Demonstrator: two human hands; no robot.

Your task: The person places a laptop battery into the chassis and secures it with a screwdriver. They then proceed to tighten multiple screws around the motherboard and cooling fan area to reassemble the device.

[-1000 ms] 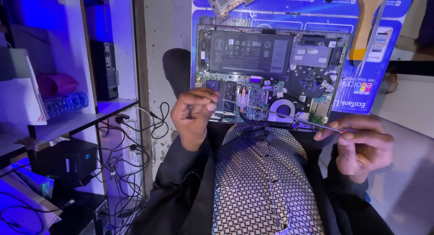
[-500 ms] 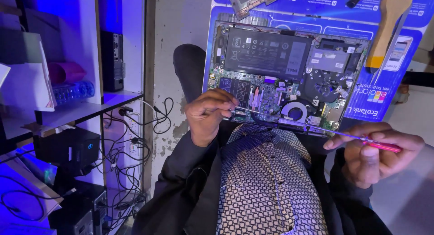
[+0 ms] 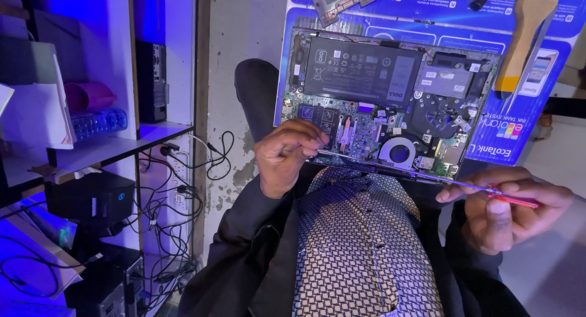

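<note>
Lying open on the blue mat (image 3: pixel 549 97), the laptop (image 3: pixel 390 103) (bottom cover already off) had its board exposed, the left hand (image 3: pixel 287 155) pinching the long screwdriver (image 3: pixel 427 178) near its tip while the right hand (image 3: pixel 506 210) gripped its red handle, parts all seemingly in place.

Glossy metal screwdriver (image 3: pixel 427 178), wooden brush (image 3: pixel 526 39)

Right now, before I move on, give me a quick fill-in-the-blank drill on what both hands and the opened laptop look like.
1. The right hand holds a screwdriver with a ____ handle.
2. The left hand pinches the screwdriver's ____ end.
3. The opened laptop shows a round ____ near its lower edge.
4. The large black block in the laptop's upper part is the ____.

Missing words: red; tip; fan; battery
</note>
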